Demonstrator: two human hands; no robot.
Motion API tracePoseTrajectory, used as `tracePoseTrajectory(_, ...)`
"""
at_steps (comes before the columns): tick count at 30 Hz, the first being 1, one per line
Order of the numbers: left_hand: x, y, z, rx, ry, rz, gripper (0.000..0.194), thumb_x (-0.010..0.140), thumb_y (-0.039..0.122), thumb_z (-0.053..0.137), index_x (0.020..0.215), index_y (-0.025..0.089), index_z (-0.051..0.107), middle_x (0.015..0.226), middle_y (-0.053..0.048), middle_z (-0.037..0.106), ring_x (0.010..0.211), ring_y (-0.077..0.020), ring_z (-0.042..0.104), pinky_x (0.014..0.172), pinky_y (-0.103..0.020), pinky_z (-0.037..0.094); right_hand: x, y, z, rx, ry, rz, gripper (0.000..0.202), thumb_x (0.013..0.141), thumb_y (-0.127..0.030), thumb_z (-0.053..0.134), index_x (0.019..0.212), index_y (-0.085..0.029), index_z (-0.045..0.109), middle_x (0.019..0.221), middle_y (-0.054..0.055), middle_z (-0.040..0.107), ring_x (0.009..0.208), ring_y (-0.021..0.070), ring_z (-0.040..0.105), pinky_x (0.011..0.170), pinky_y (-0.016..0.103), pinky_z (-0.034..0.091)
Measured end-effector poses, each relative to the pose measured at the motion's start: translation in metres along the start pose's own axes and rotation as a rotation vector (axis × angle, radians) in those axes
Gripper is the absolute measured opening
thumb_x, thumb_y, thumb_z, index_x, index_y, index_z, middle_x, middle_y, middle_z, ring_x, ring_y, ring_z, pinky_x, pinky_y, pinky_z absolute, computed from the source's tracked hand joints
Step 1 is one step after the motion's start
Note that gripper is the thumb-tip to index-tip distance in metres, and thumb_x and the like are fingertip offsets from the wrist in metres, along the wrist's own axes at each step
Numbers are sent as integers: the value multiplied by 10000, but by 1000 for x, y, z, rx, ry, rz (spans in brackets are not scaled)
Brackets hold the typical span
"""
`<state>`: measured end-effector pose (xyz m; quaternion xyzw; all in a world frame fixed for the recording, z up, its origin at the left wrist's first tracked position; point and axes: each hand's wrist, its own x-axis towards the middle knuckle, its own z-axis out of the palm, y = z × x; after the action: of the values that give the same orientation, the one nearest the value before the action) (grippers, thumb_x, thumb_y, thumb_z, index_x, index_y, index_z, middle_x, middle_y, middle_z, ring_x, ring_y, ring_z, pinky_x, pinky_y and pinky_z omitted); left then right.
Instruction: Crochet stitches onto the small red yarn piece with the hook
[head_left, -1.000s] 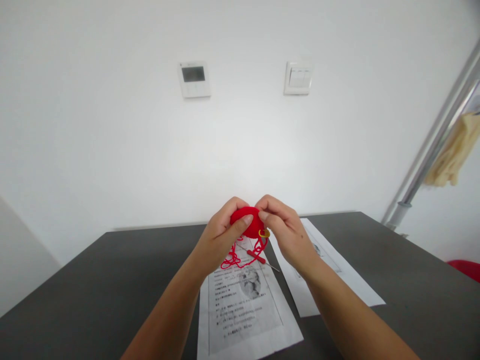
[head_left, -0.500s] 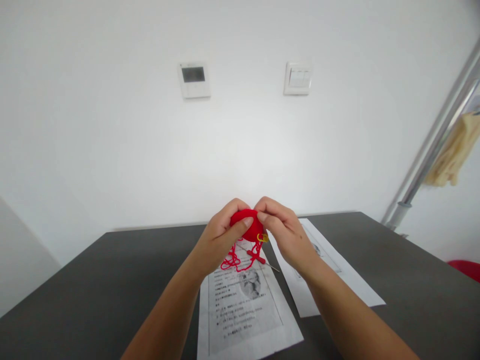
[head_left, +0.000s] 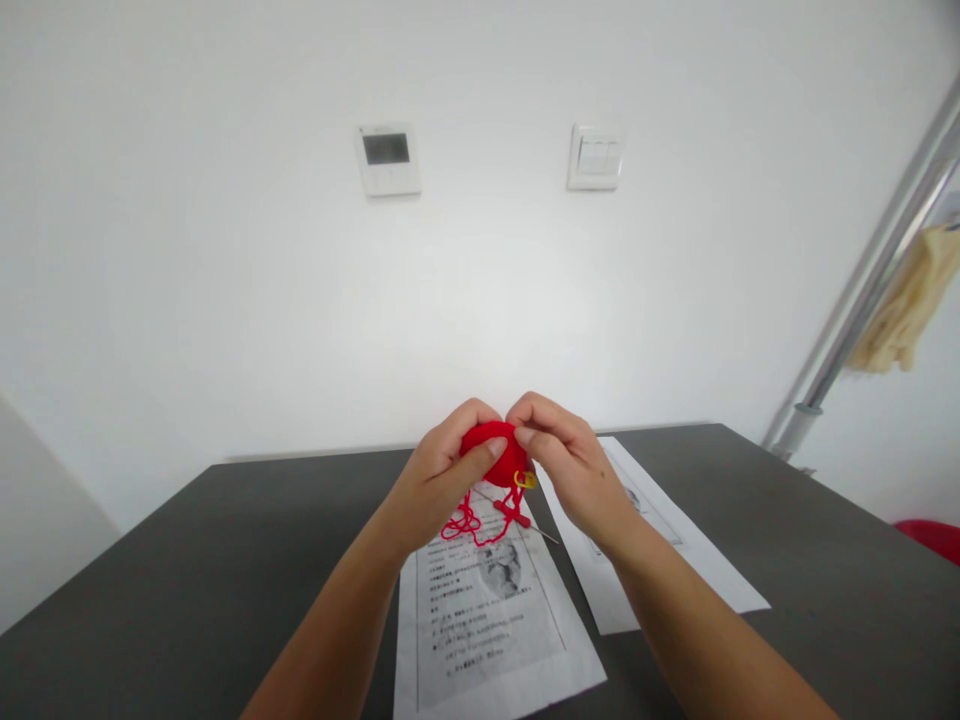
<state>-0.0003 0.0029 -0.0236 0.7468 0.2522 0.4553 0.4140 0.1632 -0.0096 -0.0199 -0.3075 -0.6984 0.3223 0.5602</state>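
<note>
Between my two hands, above the table, is a rounded red crochet piece. My left hand grips its left side, thumb across the front and fingers hidden behind. The thumb and forefinger of my right hand pinch its upper right edge. A yellow stitch marker hangs from the lower right of the piece. Loose red yarn trails below it onto a printed sheet. On that sheet lies a crochet hook with a red handle and a thin metal shaft.
A second printed sheet lies to the right on the dark table. The white wall behind carries a thermostat panel and a light switch. At the right are a metal pole, a hanging beige cloth and a red object.
The red crochet piece has tipped and dropped very slightly, and the yellow stitch marker has shifted down a little with it. Both hands keep nearly the same hold.
</note>
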Motion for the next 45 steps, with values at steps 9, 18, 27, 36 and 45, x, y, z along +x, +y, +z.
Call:
tracePoseTrajectory(9,0,-1,0,-7,-8,1,131,961,302,559,872,206,554,753,55,550,674,-109,463,626,-249,343,-1,1,-1,-7,-5,-19,152,830,-230,455,684,-222,496,594,-60,444,563,118,401,542,268,305)
tracePoseTrajectory(18,-1,0,-1,0,-8,-9,136,957,320,570,884,205,569,760,46,558,673,-110,463,628,-243,355,0,-1,0,-1,-13,-8,163,833,-253,466,675,-223,495,562,-61,449,532,118,402,520,262,302)
tracePoseTrajectory(27,-1,2,3,-95,24,-73,194,911,385,642,883,202,583,706,50,546,623,-111,476,595,-234,367,-1,0,-2,-41,39,-34,166,829,-228,458,667,-221,493,569,-55,459,546,117,419,534,263,332)
tracePoseTrajectory(36,-1,1,1,-49,21,-67,229,914,420,635,889,197,589,757,36,575,648,-115,483,616,-237,379,-2,-1,-2,-44,6,-22,151,846,-243,456,707,-220,512,579,-57,471,548,120,429,537,265,342)
tracePoseTrajectory(45,-2,0,0,-64,-7,-82,222,925,414,625,894,198,584,751,35,557,638,-111,456,604,-232,365,0,-1,-1,-61,-3,-25,148,828,-230,451,688,-222,500,584,-53,462,551,121,420,532,262,334)
